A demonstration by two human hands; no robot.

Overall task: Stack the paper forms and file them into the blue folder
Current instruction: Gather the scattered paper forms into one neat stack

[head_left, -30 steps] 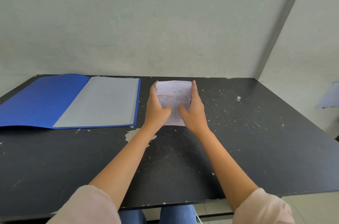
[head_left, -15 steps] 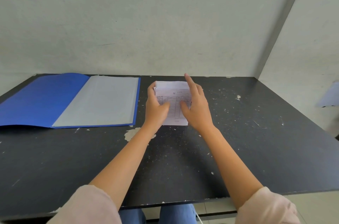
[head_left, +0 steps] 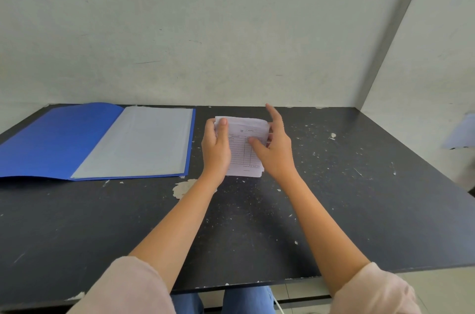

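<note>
Head view: left hand point(head_left: 216, 149) grips paper forms point(head_left: 243, 157), right hand point(head_left: 277, 155) pinches.

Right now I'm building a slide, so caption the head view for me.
The left hand and right hand hold a stack of paper forms on the black table, beside the open blue folder.

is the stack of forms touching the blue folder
Apart. The head view shows a strip of black table between the blue folder and the stack of forms.
</note>
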